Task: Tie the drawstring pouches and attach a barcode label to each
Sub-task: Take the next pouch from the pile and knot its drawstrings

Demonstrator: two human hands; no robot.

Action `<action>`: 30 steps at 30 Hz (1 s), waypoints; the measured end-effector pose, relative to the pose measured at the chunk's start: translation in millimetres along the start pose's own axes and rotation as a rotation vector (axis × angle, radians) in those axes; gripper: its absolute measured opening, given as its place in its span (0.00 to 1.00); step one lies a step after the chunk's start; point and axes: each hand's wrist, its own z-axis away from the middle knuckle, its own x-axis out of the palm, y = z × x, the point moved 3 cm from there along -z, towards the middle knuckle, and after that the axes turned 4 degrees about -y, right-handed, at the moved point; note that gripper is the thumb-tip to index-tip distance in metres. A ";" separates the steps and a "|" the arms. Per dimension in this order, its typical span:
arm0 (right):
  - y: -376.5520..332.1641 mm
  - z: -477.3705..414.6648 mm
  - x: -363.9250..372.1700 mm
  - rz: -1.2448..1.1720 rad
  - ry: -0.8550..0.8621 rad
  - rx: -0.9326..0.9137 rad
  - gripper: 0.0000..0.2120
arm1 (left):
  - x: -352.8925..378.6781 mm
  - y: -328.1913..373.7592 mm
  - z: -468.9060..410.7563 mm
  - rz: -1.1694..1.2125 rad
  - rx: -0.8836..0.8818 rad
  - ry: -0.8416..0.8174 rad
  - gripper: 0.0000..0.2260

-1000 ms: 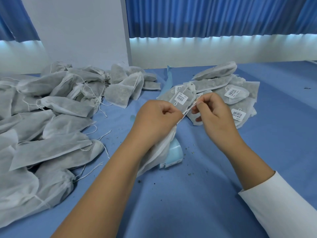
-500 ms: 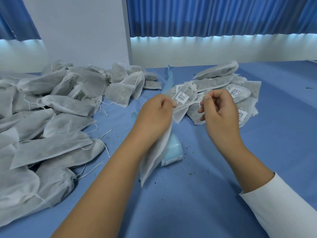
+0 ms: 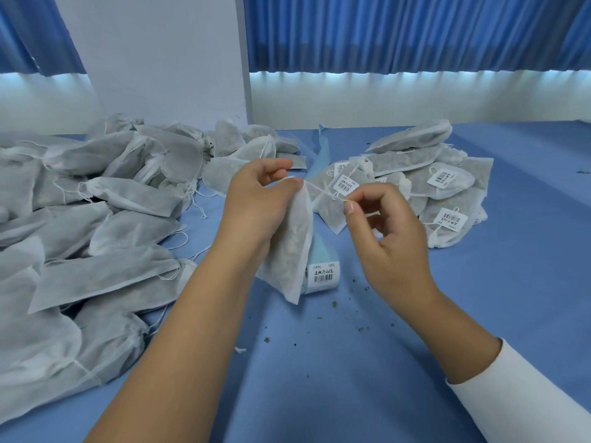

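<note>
fingers [image 3: 350,207] of the right hand [image 3: 393,244] pinch the drawstring [image 3: 323,192], now pulled farther from the pouch [image 3: 287,251] that the left hand [image 3: 256,206] clamps by its neck above the table [image 3: 351,362], so knotting seems next.

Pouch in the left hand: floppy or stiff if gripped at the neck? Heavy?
Probably floppy: the pouch hangs limp from the left hand pinching its neck. Likely light, since that pinch alone carries it. Filling may leak; green crumbs lie on the table.
</note>
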 end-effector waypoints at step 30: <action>12.3 -8.8 0.5 -0.272 0.014 0.255 0.03 | 8.3 3.2 6.1 -0.061 -0.156 -0.241 0.07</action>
